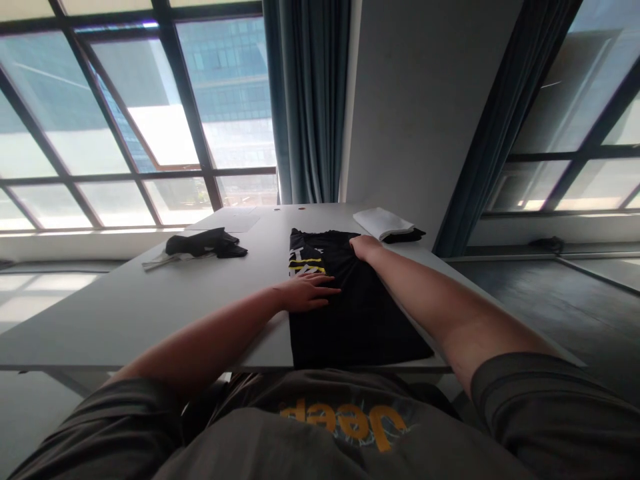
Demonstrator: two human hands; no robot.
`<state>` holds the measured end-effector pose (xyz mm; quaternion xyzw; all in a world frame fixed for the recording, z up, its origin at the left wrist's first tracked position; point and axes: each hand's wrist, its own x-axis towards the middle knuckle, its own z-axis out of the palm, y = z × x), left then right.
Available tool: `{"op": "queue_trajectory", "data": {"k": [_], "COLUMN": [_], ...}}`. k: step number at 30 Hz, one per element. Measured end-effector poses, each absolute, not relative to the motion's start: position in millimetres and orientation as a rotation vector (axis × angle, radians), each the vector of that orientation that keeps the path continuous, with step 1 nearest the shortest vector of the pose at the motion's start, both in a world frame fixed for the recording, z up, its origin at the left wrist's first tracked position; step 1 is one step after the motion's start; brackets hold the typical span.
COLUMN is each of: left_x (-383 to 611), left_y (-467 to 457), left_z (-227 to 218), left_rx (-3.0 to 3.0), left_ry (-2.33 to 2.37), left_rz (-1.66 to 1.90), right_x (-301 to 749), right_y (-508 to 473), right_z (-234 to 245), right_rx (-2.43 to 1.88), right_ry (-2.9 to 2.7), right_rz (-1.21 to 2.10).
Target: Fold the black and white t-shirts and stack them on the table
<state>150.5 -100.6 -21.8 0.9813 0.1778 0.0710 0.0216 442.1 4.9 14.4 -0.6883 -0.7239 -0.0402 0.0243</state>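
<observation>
The black garment (363,327) lies lengthwise on the white table (150,313), in front of the person, and its near end reaches close to the table's near edge. The left hand (307,293) rests on its left side with the palm down and the fingers spread; it grasps nothing and only presses, just beside the yellow and white print (306,261). The right hand (365,247) is at the far right part, with curled fingers which appear to be clenched on the fabric (the tips are hidden, so how many layers it has caught one cannot tell).

From here, several things could go wrong. If the right hand pulled while it held only the top layer, this layer could shift over the lower ones, and wrinkles could form around the print. If the left hand pressed too lightly, the whole garment could turn on the smooth surface. The near end could also slip over the edge, if the person's body brushed against it. The white folded cloth (383,221) lies near the right hand, so a wide movement there could disturb it. The dark cloth (200,242) at the left is well apart and seems at little risk.
</observation>
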Motion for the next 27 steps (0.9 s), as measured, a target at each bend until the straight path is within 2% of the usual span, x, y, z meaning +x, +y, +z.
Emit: {"op": "queue_trajectory", "data": {"k": [7,14,18,21,24,25,27], "left_x": [187,194,188,183,172,166,155], "left_y": [-166,-181,-177,-161,-129,-117,-95], "left_z": [-9,-2,3,0,-9,-12,-18], "left_rx": [2.990,2.869,2.735,2.584,2.595,2.612,2.629], "left_ry": [0.149,0.042,-0.014,0.024,0.385,0.553,0.859], "left_rz": [0.202,0.104,0.009,0.253,0.657,0.746,0.814], "right_x": [424,467,474,446,403,390,374], "right_y": [5,-30,-33,-28,-29,-30,-33], "right_z": [28,13,18,29,39,41,42], "right_rx": [-2.146,-2.187,-2.168,-2.172,-1.986,-1.906,-1.684], "right_ry": [-2.263,-1.949,-1.949,-2.074,-2.284,-2.332,-2.432], "right_rz": [0.054,0.773,0.741,0.428,0.103,0.153,0.578]}}
